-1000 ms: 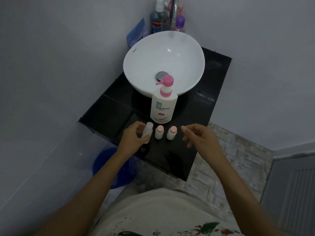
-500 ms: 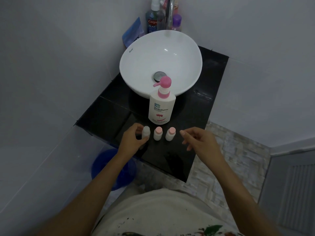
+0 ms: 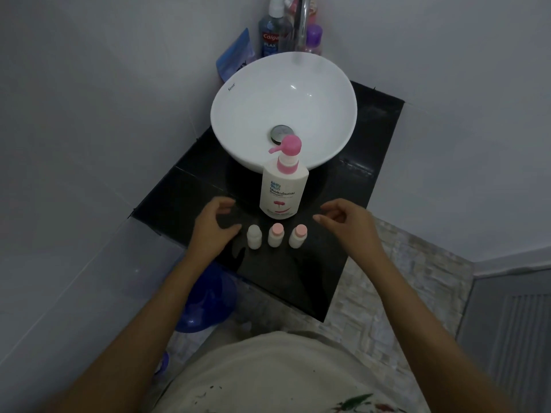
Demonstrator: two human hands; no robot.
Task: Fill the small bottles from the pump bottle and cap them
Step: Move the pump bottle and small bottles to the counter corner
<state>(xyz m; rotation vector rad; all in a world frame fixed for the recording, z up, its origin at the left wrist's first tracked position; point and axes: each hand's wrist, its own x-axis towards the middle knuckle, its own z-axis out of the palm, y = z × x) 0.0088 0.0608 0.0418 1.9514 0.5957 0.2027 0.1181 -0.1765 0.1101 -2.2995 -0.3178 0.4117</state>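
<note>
Three small white bottles stand in a row on the black counter (image 3: 298, 278). The left small bottle (image 3: 254, 236) has a white top; the middle small bottle (image 3: 275, 235) and the right small bottle (image 3: 297, 236) carry pink caps. Behind them stands the white pump bottle (image 3: 283, 189) with a pink pump head. My left hand (image 3: 213, 226) hovers just left of the row, fingers apart, holding nothing. My right hand (image 3: 347, 225) hovers right of the row, fingers loosely curled and empty.
A white basin (image 3: 238, 114) sits at the back of the counter under a chrome tap (image 3: 302, 22). Mouthwash (image 3: 269, 34), a purple bottle (image 3: 313, 40) and a blue packet (image 3: 235, 55) stand behind it. A blue bucket (image 3: 205, 296) is on the floor below.
My left hand has let go of the left small bottle, which now stands upright in the row, and drawn back to the left. My right hand has lifted slightly.
</note>
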